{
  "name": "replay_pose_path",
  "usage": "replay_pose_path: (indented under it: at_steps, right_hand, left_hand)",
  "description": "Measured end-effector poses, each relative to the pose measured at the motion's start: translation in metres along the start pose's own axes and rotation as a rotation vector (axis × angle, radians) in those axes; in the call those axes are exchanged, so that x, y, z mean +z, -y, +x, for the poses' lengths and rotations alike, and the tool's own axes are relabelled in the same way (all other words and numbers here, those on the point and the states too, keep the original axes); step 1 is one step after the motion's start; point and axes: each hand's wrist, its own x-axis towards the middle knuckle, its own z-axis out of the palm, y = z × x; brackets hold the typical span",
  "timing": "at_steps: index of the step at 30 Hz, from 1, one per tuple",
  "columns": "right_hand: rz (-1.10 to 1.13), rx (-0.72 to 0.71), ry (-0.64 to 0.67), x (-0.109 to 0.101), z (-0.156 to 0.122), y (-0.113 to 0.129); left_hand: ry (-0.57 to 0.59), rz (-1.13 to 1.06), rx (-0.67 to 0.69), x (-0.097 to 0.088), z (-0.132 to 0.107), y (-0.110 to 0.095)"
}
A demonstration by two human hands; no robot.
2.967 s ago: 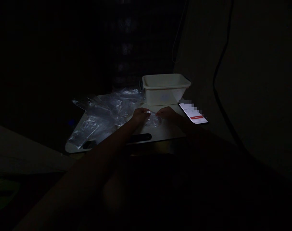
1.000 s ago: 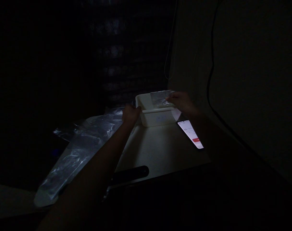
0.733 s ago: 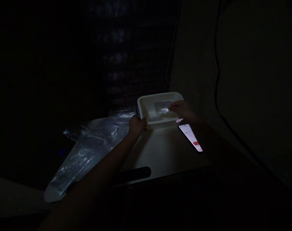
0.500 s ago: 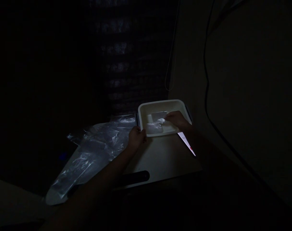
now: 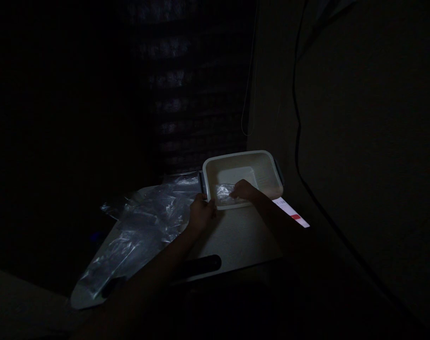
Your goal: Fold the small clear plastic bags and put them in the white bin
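Note:
A pale plastic basin [image 5: 267,165] with dark handles stands at the back of a small light-topped table. My left hand [image 5: 201,212] is closed at its near left corner, the fingers against the rim. Inside the basin, my right hand [image 5: 245,190] pinches a clear plastic bag [image 5: 223,192] near the front wall. To the left of my left hand, several more clear plastic bags [image 5: 147,222] lie spread and overlapping on the table. The room is very dark, so finer finger detail is lost.
A lit phone screen [image 5: 291,212] lies right of the basin, partly behind my right forearm. A dark slot [image 5: 204,265] runs along the near edge of the table [image 5: 243,236]. A cable [image 5: 298,127] hangs down the right wall; dark blinds [image 5: 175,75] are behind.
My right hand has moved left and nearer within the basin, bringing the bag to the near left part. The view has shifted slightly, and more of the phone screen shows.

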Motion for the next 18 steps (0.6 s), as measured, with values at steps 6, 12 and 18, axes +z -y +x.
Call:
replay_pose_path:
  at_steps: [6,12,18]
  right_hand:
    - [-0.109,0.053,-0.032,0.0003,0.0007,-0.0012]
    - [-0.158,-0.003,-0.072,-0.0066,0.0053,-0.0025]
    - [-0.117,-0.050,-0.085,-0.0042,0.0096,-0.0076]
  left_hand:
    - [-0.010,-0.006,-0.027,0.0007,-0.0001,-0.0020]
    - [-0.004,-0.004,-0.006,0.0013,0.0027,0.0036]
    - [0.000,-0.010,-0.016,0.0018,0.0014,0.0015]
